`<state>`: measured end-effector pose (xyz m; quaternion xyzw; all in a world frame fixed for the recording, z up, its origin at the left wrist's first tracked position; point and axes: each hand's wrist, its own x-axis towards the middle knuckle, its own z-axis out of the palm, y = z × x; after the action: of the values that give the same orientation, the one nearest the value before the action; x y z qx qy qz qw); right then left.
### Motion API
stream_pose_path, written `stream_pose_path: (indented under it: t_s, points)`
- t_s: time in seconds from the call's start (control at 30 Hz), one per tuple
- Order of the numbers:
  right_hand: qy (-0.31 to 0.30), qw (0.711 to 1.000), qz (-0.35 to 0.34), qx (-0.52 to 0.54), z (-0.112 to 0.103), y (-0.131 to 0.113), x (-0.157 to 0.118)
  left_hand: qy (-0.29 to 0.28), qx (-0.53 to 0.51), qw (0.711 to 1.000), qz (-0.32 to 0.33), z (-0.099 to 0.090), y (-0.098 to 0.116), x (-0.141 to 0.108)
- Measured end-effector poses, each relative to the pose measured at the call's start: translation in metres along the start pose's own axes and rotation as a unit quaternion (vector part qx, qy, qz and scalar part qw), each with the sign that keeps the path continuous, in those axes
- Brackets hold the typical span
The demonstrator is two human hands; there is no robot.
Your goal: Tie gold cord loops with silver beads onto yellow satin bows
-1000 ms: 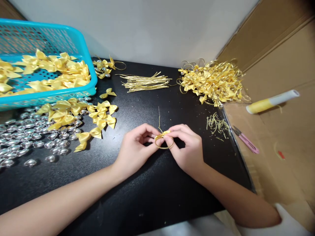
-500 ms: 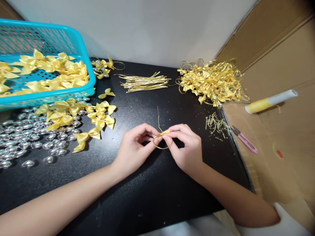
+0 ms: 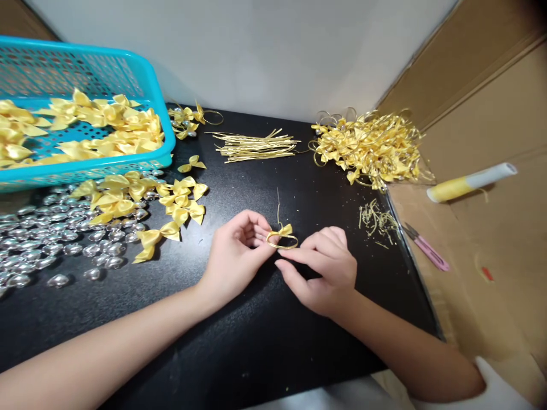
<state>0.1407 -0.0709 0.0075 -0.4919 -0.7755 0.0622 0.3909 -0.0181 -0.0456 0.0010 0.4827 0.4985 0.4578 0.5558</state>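
Between its thumb and fingers, my left hand (image 3: 239, 250) pinches a gold cord loop (image 3: 287, 246) with a yellow bow (image 3: 285, 229) on its far side. A thin loose end of cord stands up from the bow, away from me. Just right of the loop is my right hand (image 3: 322, 267), thumb and index finger apart. Its index fingertip is at the loop's near edge; whether it touches is unclear. Part of the bow is hidden behind my left fingers.
A blue basket (image 3: 166, 122) of yellow bows stands at left, with silver beads (image 3: 55, 250) and loose bows (image 3: 182, 199) before it. Gold cords (image 3: 256, 146) lie at the back, finished bow loops (image 3: 371, 145) at right. Cord scraps (image 3: 376, 219) and pink-handled snips (image 3: 429, 253) lie nearby.
My right hand has let go of the bow and drawn back slightly right and toward me, its thumb and finger parting. The loop has tipped up while my left hand keeps hold.
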Motion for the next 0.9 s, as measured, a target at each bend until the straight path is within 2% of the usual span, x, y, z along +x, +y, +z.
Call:
stream_pose_path:
  t_s: [0.07, 0.17, 0.37, 0.47, 0.6, 0.73, 0.9]
  points:
    - [-0.021, 0.999, 0.000, -0.044, 0.001, -0.001, 0.000, -0.003, 0.015, 1.000, 0.009, 0.000, -0.001, -0.001]
    - [-0.038, 0.995, 0.044, -0.084, 0.003, 0.001, 0.004, -0.013, 0.055, 0.998, 0.039, 0.000, -0.001, -0.004]
    - [-0.079, 0.987, 0.143, 0.012, 0.004, 0.003, 0.011, -0.040, 0.121, 0.987, 0.096, 0.000, 0.001, -0.008]
    - [-0.073, 0.981, 0.160, 0.086, 0.004, 0.003, 0.012, -0.039, 0.100, 0.992, 0.063, 0.001, 0.002, -0.006]
    - [-0.063, 0.970, 0.136, 0.190, 0.002, 0.004, 0.012, -0.022, 0.015, 0.999, -0.024, -0.001, 0.004, 0.002]
    - [-0.117, 0.955, 0.095, 0.254, -0.006, 0.009, 0.013, -0.027, -0.037, 0.996, -0.074, -0.004, 0.008, 0.009]
    - [-0.164, 0.943, 0.047, 0.284, -0.019, 0.016, 0.014, 0.001, -0.082, 0.991, -0.105, -0.006, 0.008, 0.014]
